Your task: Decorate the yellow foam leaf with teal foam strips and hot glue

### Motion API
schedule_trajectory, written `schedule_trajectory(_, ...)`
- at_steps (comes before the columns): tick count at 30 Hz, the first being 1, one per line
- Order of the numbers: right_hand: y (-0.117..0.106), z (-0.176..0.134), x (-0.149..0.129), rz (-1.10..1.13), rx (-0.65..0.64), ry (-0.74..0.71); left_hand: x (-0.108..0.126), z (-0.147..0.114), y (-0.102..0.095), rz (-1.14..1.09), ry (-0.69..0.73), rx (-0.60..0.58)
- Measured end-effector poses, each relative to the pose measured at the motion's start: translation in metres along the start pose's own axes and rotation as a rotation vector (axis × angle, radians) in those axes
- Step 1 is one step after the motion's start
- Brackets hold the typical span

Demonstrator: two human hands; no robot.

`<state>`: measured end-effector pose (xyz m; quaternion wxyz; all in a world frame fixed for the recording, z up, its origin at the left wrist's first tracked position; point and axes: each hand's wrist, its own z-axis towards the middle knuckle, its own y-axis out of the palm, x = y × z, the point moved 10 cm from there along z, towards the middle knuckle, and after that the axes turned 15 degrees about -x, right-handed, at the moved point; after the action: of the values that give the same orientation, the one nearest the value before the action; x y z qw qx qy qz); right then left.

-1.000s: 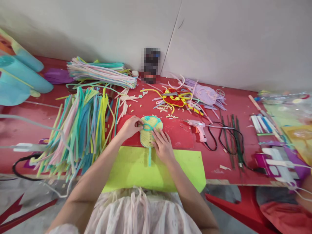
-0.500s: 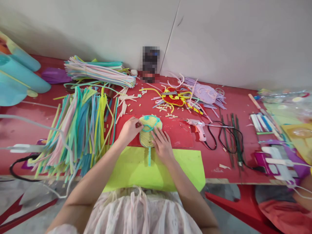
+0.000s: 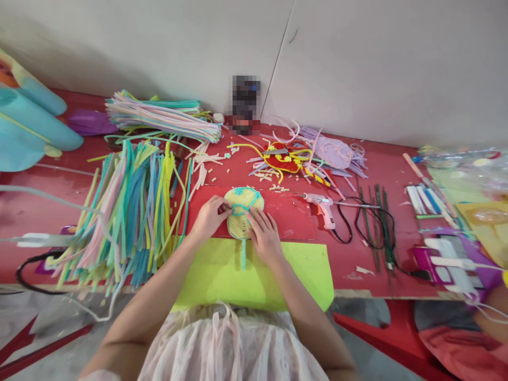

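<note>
A round yellow pipe-cleaner fan (image 3: 237,228) with a teal handle (image 3: 243,255) lies in front of me, the handle towards my body. A teal pipe cleaner (image 3: 239,214), bent into a loop, lies across its middle; more teal trim decorates its upper edge. At the fan's left side, my left hand (image 3: 211,218) is closed, thumb and fingertips pinching the loop's left end. My right hand (image 3: 265,235) rests flat over the fan's right edge, fingers stretched out, its fingertips by the loop's right end.
Bundled pipe cleaners (image 3: 138,206) cover the left side, with more (image 3: 162,116) behind. A pink glue gun (image 3: 323,209) lies right of the fan, near dark stems (image 3: 381,227). Scissors (image 3: 277,152) and a purple fan (image 3: 333,151) lie behind. Yellow-green sheet (image 3: 293,275) hangs over the front edge.
My left hand has shifted slightly down and left, and the loop's left end looks lower and flatter on the fan. The right hand stays in place.
</note>
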<state>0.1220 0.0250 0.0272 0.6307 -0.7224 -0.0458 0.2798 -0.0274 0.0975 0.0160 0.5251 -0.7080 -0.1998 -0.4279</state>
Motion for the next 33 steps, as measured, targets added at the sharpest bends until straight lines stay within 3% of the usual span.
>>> schedule_trajectory(5,0.002,0.001,-0.001,-0.043,-0.022,0.018,0.001,-0.002,-0.003,-0.042,0.038,-0.016)
schedule_trajectory(11,0.001,0.001,-0.002,-0.049,-0.022,0.026,-0.005,-0.028,-0.032,0.092,-0.021,0.167)
schedule_trajectory(13,0.001,0.001,-0.002,-0.047,-0.022,0.023,0.002,-0.037,-0.034,0.161,0.005,0.177)
schedule_trajectory(15,0.001,0.001,-0.002,-0.045,-0.023,0.024,0.014,-0.042,-0.025,0.265,0.057,0.111)
schedule_trajectory(20,0.002,0.001,-0.001,-0.042,-0.025,0.022,0.036,-0.049,0.026,0.565,0.182,-0.171)
schedule_trajectory(24,0.001,0.001,-0.002,-0.030,-0.015,0.023,0.032,-0.052,0.044,0.685,0.137,-0.195)
schedule_trajectory(29,-0.001,0.001,-0.002,0.015,0.006,0.008,0.024,-0.054,0.053,0.729,0.097,-0.191)
schedule_trajectory(31,-0.010,-0.004,0.002,0.083,0.086,0.000,0.023,-0.055,0.054,0.731,0.094,-0.191)
schedule_trajectory(33,-0.026,-0.017,0.013,0.168,0.252,0.046,0.023,-0.055,0.053,0.730,0.096,-0.190)
